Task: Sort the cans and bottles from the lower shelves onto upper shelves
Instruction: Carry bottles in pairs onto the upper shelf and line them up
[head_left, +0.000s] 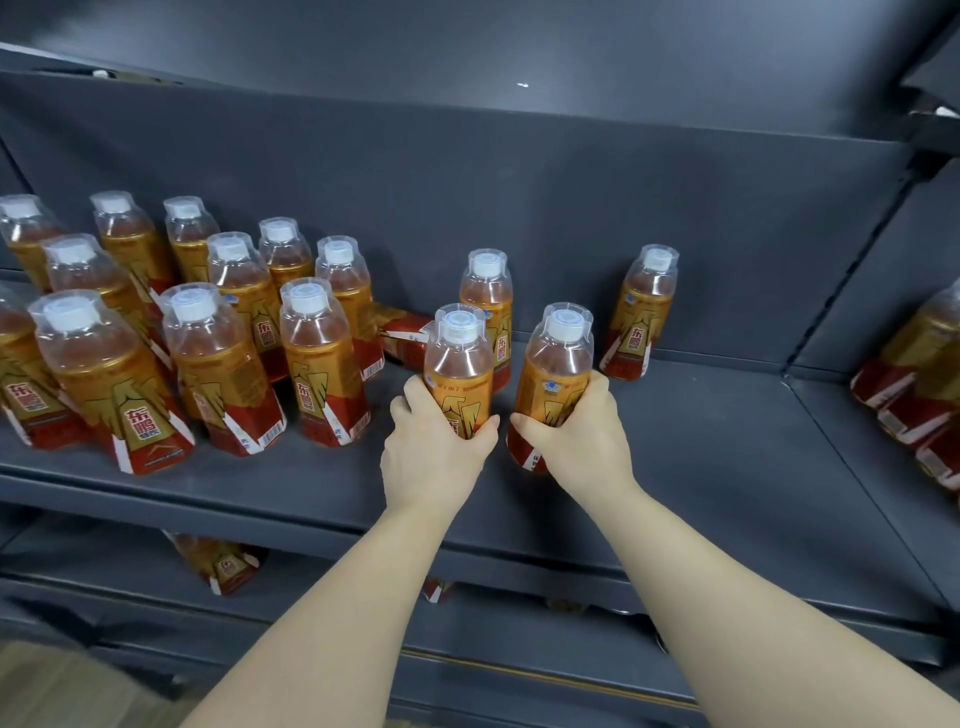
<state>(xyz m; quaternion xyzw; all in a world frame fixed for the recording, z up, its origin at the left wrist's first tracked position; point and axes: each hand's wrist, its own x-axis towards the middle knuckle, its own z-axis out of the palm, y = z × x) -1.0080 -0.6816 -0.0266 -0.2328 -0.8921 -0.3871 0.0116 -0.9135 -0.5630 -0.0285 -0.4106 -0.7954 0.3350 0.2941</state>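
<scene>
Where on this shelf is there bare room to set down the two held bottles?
Widest bare patch: the shelf floor right of the right hand, in front of the lone standing bottle, up to the shelf's right edge. A narrower gap lies between the left hand and the left cluster. The left side is crowded.

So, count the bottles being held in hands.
2. The left bottle is in the left hand; the right bottle is in the right hand, both upright at the shelf.

Wood-grain floor (57, 686), dark grey back panel (571, 208)
</scene>
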